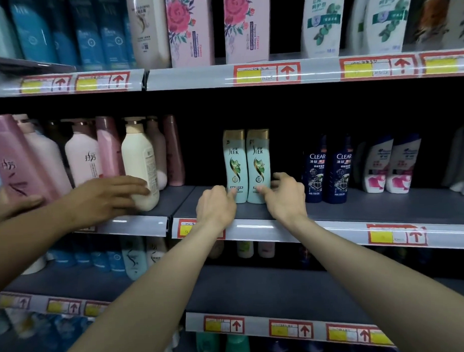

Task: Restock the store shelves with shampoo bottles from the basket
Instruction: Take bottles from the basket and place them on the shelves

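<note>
Grey middle shelf point(384, 207), dim aisle | teal shampoo pair point(247, 166) upright, touching, near front edge | left hand point(216, 206) curls on its left flank, right hand point(286, 193) wraps the right, seemingly gripping | I'd reckon stiff, slick plastic, lightish: squeeze low, both sides.

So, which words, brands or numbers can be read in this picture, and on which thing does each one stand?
"SLEK": two pale green plastic bottles with gold caps
"CLEAR": two dark blue plastic bottles
"Flowers Fragrant Shampoo": two pink rose-printed packs
Red and yellow paper price labels: handwriting too blurred to read
Chinese print on bottles: too small or blurred
</note>
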Tool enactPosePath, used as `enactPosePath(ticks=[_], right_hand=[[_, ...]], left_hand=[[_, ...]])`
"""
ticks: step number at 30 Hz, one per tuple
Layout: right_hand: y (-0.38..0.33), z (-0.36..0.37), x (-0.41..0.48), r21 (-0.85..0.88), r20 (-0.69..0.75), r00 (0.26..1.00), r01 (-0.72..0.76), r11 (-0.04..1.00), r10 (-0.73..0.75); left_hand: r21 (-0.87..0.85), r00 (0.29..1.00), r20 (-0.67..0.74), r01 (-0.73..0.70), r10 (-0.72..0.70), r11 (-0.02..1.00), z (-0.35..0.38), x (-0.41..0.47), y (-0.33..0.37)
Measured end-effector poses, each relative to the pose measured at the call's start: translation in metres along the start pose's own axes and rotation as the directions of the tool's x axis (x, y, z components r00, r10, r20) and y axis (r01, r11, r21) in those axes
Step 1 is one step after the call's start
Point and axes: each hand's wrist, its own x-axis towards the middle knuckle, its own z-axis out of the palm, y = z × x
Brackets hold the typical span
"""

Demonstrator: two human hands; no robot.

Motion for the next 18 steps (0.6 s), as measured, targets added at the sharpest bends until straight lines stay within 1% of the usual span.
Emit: enactPosePath(ticks=[2, 4, 5, 7, 10, 11, 14, 16, 18], right_hand=[[-0.003, -0.012, -0.009, 0.070, -0.050, 0.997, 0.070, 0.995, -0.066], [-0.005, -0.028, -0.019, 0.122, -0.110, 0.987, 0.132, 0.984, -0.118], [-0.004, -0.037, -0.025, 0.142, -0.131, 0.983, 0.148, 0.979, -0.129], [0.001, -0.056, -0.039, 0.185, -0.127, 0.984, 0.150, 0.971, -0.127], [0.017, -0.081, -0.069, 0.219, -0.055, 0.989, 0.145, 0.965, -0.136], [0.025, -0.087, -0.081, 0.211, -0.015, 0.989, 0.149, 0.966, -0.149], [0.056, -0.101, -0.121, 0.150, 0.134, 0.974, 0.164, 0.975, -0.184], [0.080, -0.109, -0.150, 0.088, 0.239, 0.944, 0.214, 0.973, -0.229], [0.108, -0.114, -0.178, 0.073, 0.333, 0.912, 0.231, 0.970, -0.242]], left_hand=[[-0.236, 0.994, -0.104, -0.007, -0.018, 0.972, -0.012, -0.012, 0.003], [-0.369, 0.978, -0.210, -0.082, 0.003, 0.926, -0.023, -0.032, 0.007], [-0.407, 0.973, -0.228, -0.118, 0.025, 0.906, -0.026, -0.044, 0.010], [-0.478, 0.975, -0.217, -0.156, 0.056, 0.865, -0.026, -0.069, 0.012], [-0.582, 0.987, -0.149, -0.131, 0.054, 0.803, -0.012, -0.108, 0.012], [-0.588, 0.992, -0.109, -0.116, 0.064, 0.801, -0.003, -0.123, 0.011], [-0.522, 0.995, 0.004, -0.083, 0.100, 0.849, 0.033, -0.167, 0.004], [-0.470, 0.992, 0.037, -0.087, 0.118, 0.878, 0.058, -0.196, -0.006], [-0.418, 0.989, 0.058, -0.097, 0.133, 0.903, 0.081, -0.223, -0.018]])
